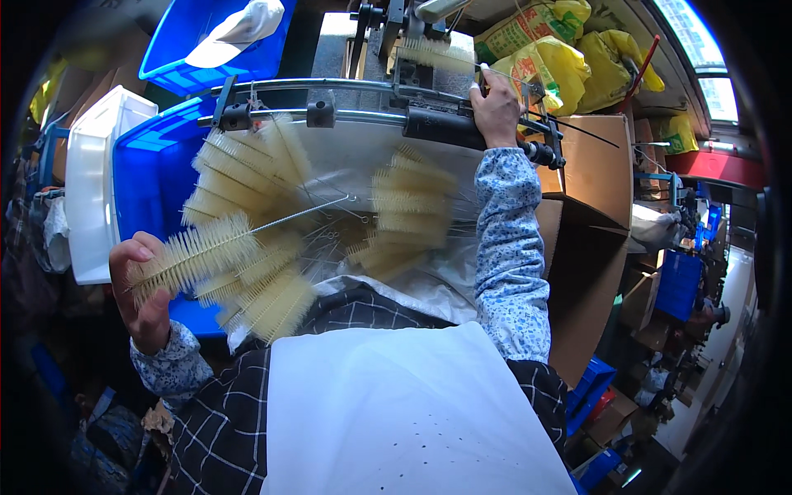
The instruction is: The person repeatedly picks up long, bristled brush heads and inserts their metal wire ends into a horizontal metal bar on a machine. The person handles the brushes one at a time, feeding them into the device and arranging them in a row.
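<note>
My left hand [144,293] is closed around the bristle end of a pale yellow wire-handled brush [202,252]. Its twisted metal stem points right and ends in a small loop. On the machine [437,120], at the right end of its black cylinder, lies my right hand [497,111] with bent fingers. The fingertips are beside the end of another pale brush [441,54] lying across the machine; what they grip is hidden. Below the rails, a pile of brushes [247,169] fans out at left, and a second brush pile [412,206] lies nearer the middle.
Metal rails [346,84] run across in front of me. Blue bins [157,157] and a white bin [95,190] stand at left; a white cap [235,35] sits in the far blue one. An open cardboard box [590,272] is close by my right arm, with yellow sacks [544,70] behind.
</note>
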`<state>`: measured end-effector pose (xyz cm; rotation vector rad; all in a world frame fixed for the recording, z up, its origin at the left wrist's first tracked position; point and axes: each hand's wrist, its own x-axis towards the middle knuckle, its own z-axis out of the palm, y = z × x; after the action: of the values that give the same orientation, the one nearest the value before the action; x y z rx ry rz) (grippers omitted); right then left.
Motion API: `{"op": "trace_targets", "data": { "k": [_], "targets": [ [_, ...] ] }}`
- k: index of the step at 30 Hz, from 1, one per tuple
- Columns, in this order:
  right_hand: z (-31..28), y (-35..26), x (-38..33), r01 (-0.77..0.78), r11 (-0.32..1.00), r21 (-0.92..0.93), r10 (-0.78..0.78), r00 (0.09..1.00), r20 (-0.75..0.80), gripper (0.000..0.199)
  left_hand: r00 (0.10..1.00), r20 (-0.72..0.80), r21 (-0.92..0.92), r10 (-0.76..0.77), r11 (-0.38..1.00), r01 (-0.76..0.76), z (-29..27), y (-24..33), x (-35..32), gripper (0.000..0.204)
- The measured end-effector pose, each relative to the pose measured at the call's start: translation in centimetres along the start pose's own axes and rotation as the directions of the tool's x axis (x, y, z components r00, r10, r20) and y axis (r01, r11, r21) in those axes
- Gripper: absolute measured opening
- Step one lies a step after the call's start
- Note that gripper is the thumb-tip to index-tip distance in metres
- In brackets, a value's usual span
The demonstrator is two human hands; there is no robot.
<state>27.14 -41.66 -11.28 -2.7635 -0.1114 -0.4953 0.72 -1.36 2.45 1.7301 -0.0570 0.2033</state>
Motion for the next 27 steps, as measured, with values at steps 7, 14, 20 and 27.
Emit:
{"op": "trace_targets", "data": {
  "k": [7,14,20,27],
  "targets": [
    [-0.2,-4.4,0.2,-0.001,1.000,0.010,0.001,0.999,-0.036,0.033,0.996,0.068,-0.068,-0.052,0.996,0.057,3.2,2.0,1.2,0.041],
    [-0.7,-7.7,0.7,0.010,1.000,-0.001,-0.010,0.999,0.048,0.035,0.989,0.136,-0.116,-0.059,0.990,0.075,6.8,2.5,2.1,0.038],
    [-0.7,-5.9,0.7,0.052,0.999,0.010,-0.052,0.998,0.042,0.035,0.984,0.179,-0.144,0.000,0.989,0.026,7.3,1.0,2.2,0.037],
    [-0.4,0.8,0.5,0.032,0.999,0.036,-0.032,0.999,0.021,0.035,0.995,0.076,-0.123,-0.060,0.990,0.069,3.9,-1.3,1.3,0.035]
  ]
}}
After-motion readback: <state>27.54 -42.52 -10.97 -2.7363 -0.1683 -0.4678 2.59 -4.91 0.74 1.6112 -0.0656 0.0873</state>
